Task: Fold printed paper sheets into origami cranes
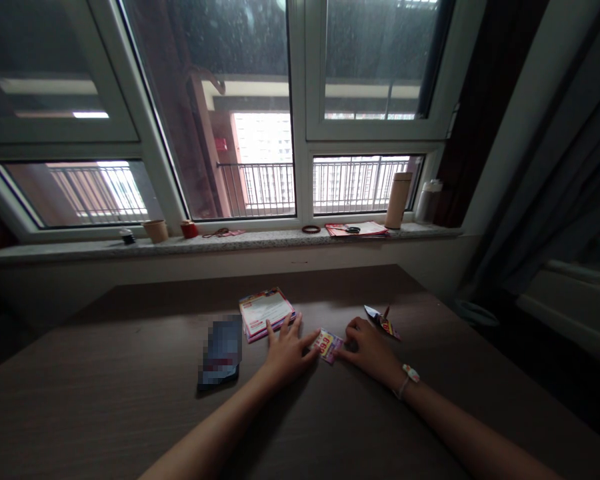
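Observation:
A small printed card, purple with a yellow panel and red figures, lies flat on the brown table between my hands. My left hand is spread, its fingertips at the near right edge of a stack of printed sheets and its thumb at the card's left side. Beside the card's right edge, my right hand is curled with its thumb touching that edge. Whatever its fingers may hold is hidden. Just beyond it lies a colourful piece with a pale pointed end and a thin brown stick.
A dark phone-like slab, partly pixelated, lies left of the stack. Along the window sill stand a paper cup, a red spool-like item, a tan flask and a clear bottle. Scissors rest on papers there.

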Demonstrator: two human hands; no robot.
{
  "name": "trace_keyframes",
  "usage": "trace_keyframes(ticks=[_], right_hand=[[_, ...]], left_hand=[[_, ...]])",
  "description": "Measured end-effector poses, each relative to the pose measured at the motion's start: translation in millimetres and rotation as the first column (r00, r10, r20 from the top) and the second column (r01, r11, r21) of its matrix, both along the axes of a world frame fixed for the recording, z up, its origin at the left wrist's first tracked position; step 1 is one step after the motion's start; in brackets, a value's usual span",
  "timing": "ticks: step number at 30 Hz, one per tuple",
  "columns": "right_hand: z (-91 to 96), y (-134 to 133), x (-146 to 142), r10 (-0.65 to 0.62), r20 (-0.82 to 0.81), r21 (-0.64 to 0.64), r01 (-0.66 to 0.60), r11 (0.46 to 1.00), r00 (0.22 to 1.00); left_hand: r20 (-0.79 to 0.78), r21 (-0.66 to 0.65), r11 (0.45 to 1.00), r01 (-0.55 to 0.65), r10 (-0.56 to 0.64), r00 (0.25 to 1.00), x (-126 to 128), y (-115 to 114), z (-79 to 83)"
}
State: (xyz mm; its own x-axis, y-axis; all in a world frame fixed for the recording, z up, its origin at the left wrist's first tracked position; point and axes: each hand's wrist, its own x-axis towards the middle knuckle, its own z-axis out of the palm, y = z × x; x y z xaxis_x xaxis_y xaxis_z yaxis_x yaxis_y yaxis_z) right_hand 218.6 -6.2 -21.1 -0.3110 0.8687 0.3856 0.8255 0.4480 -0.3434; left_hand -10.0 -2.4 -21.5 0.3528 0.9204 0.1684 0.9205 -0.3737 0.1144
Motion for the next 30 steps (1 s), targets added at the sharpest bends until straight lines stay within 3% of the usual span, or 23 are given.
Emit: trace_keyframes(ticks=[18, 30], right_hand=[[-7.2, 4, 4, 0.219, -0.227, -0.052, -0.236, 0.970, 0.949], [-14.5, 14, 10, 0.261, -0.394, -0.063, -0.310, 0.949, 0.881]], left_hand=[[0.051, 0.153, 0.988, 0.028, -0.036, 0.998, 0, -1, -8.0], [0.097, 0.040, 0.998, 0.038, -0.041, 0.994, 0, -2, 1.4]])
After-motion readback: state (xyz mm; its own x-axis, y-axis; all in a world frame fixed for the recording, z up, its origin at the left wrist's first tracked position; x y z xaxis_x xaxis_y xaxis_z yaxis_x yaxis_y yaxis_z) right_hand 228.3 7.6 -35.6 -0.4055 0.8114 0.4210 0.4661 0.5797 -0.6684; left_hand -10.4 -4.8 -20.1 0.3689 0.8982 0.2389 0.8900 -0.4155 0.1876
